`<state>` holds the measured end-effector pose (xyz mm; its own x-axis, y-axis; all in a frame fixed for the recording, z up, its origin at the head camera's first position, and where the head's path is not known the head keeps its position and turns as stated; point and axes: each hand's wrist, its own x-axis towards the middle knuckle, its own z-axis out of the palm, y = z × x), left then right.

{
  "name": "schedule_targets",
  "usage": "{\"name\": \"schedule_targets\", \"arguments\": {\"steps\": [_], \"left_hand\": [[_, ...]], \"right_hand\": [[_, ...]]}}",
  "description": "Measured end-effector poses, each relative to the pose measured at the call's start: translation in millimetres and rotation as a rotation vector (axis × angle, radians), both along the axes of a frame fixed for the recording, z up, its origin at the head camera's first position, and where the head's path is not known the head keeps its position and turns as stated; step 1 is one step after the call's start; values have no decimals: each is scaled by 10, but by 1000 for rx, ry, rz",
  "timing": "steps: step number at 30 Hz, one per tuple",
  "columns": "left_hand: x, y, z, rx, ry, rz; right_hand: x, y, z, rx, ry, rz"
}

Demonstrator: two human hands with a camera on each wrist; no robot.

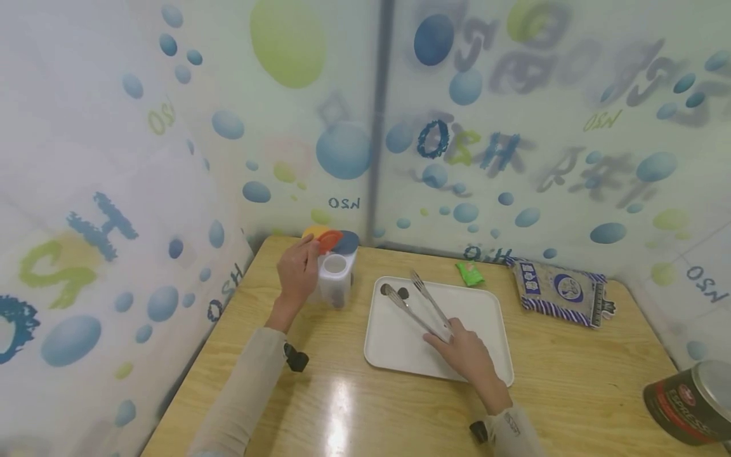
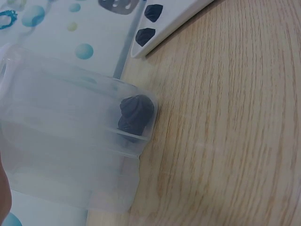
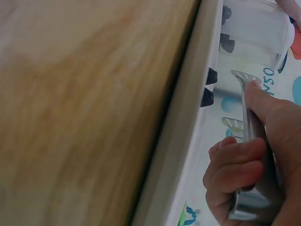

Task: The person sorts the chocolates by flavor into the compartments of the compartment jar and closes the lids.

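A translucent container (image 1: 335,282) with several compartments and coloured flip lids stands at the table's back left. My left hand (image 1: 298,270) is at its top, pinching the raised red lid (image 1: 329,241); one compartment mouth is uncovered. Dark, ridged pieces (image 2: 136,113) lie in the bottom of the container. My right hand (image 1: 465,352) grips metal tongs (image 1: 414,316), their slotted tips spread apart. Those tips hang over the far left of a white tray (image 1: 394,355), beside two small dark pieces (image 2: 145,36) lying there. The right fingers (image 3: 235,167) curl round the tong arms.
Behind the tray lies a small green packet (image 1: 470,273). A blue-and-white bag (image 1: 562,291) rests at the back right, and a dark espresso tin (image 1: 688,403) stands at the right edge. Patterned walls enclose the wooden table (image 1: 297,406) at the back and sides.
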<state>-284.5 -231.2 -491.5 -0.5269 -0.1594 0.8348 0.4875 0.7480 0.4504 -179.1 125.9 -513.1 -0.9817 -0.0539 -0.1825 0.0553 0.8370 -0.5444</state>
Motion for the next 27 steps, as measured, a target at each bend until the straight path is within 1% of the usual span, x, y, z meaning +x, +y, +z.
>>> {"name": "schedule_targets", "arguments": {"steps": [4, 9, 17, 21, 27], "left_hand": [[-2, 3, 17, 2, 1, -3], [3, 2, 15, 0, -2, 9], [-14, -5, -17, -12, 15, 12], [-15, -5, -28, -14, 12, 12], [-19, -10, -38, -6, 2, 8]], "right_hand": [[1, 38, -63, 23, 11, -9], [-9, 56, -119, 54, 18, 4], [-34, 51, -136, 84, 40, 43], [-53, 32, -149, 91, 25, 43], [-79, 11, -179, 70, -3, 45]]}}
